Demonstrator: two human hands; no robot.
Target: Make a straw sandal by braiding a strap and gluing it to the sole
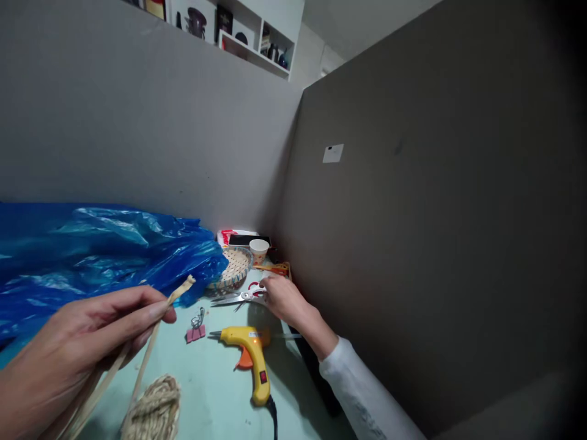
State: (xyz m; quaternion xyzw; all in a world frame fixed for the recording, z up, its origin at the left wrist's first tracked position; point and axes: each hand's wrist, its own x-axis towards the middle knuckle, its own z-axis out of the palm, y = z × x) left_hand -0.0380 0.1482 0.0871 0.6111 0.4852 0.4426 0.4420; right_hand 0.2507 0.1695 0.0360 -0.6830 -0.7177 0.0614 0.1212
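Note:
Between thumb and fingers, my left hand (114,324) pinches a pale, flat strand of cord (183,288), its short end sticking up past the fingertips. The rest of the cord hangs down near a braided bundle of beige fibre (156,409) at the lower left. Further away, my right hand (287,297) is closed at the handles of a pair of scissors (236,298) with silver blades. The blades point left, over the table. Some of the right fingers are hidden behind the hand. A red handle (253,285) shows just beyond the scissors.
A yellow glue gun (247,342) with a black cord lies in front of my right hand. Nearby is a pink binder clip (195,333). Behind are a woven basket (236,266), a paper cup (259,249) and blue plastic sheeting (110,256). A dark partition (413,232) rises at right.

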